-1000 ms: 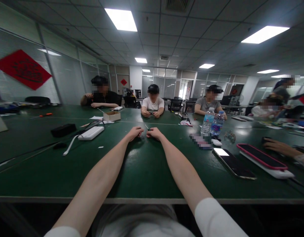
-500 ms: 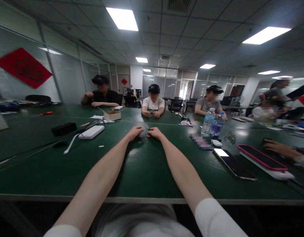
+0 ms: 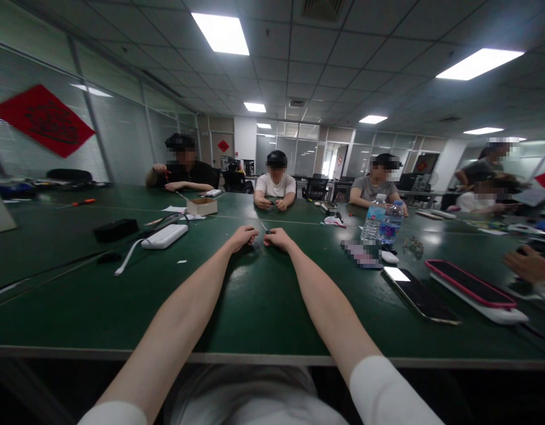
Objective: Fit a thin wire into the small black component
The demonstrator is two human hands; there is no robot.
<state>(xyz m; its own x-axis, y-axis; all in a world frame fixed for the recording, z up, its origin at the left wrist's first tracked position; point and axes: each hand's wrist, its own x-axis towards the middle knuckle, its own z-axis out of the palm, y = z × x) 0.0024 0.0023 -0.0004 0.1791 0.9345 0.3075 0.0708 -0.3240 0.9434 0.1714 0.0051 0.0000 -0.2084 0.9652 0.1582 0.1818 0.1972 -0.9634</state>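
Both my arms stretch forward over the green table. My right hand is closed round the dark handle of what looks like a small screwdriver; its thin metal shaft points up and to the left. Just left of it, my left hand is closed too, fingers curled inward. Something small and dark may be at its fingertips, too small to make out. A narrow gap separates the two hands.
On the left are a white power bank with a cable, a black case and an open cardboard box. Two water bottles and phones are on the right. Several people sit around; a co-worker's hand is at far right.
My hands hold nearly the same pose. The co-worker's hand at far right has drawn back rightward with a dark object, and the people in the right background have shifted.
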